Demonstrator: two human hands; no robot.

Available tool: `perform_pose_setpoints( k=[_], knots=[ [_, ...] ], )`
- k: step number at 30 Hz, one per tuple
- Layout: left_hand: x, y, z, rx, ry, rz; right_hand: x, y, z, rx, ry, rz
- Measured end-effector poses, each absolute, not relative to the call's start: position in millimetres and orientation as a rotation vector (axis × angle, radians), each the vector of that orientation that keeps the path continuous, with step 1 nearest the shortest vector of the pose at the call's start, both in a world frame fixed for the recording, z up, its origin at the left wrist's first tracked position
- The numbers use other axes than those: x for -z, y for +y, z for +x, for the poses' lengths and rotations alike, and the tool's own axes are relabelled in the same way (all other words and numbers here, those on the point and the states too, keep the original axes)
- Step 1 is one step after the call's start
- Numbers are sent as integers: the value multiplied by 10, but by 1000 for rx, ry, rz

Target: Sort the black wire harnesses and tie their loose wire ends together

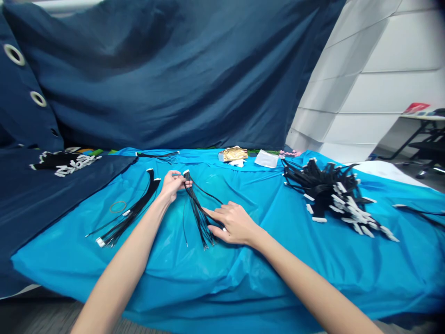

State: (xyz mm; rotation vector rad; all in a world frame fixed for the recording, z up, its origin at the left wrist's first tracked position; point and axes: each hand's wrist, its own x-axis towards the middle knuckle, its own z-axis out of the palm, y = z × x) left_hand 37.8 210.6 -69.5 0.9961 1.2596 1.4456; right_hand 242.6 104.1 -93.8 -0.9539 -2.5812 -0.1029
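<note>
A black wire harness (196, 208) with a white connector at its far end lies fanned out on the blue cloth. My left hand (174, 184) pinches it just below that connector. Over its loose wires, my right hand (234, 224) is closed with index finger and thumb around one black strand; a small white end shows by the thumb. The strand loops up from the connector to this hand. Left of my left hand rests a bundle of similar black cables (139, 208) with white connectors. A thin rubber band (118, 207) lies beside that bundle.
A large heap of black cables (323, 190) with white connectors stands at the right, more cables (422, 213) beyond it. Another pile (66, 163) sits on the dark cloth at left. Gold packaging (233, 154), a clear bag (267, 158) and loose wires (160, 156) lie along the back.
</note>
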Motion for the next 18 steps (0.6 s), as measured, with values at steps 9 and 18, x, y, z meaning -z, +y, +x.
perform_pose_setpoints(
  k=[9, 18],
  knots=[
    [724, 2123, 388, -1456, 906, 1046, 916, 1066, 2452, 52, -2484, -1020],
    [811, 2163, 464, -1350, 970, 944, 919, 1074, 2445, -133, -2462, -991]
  ],
)
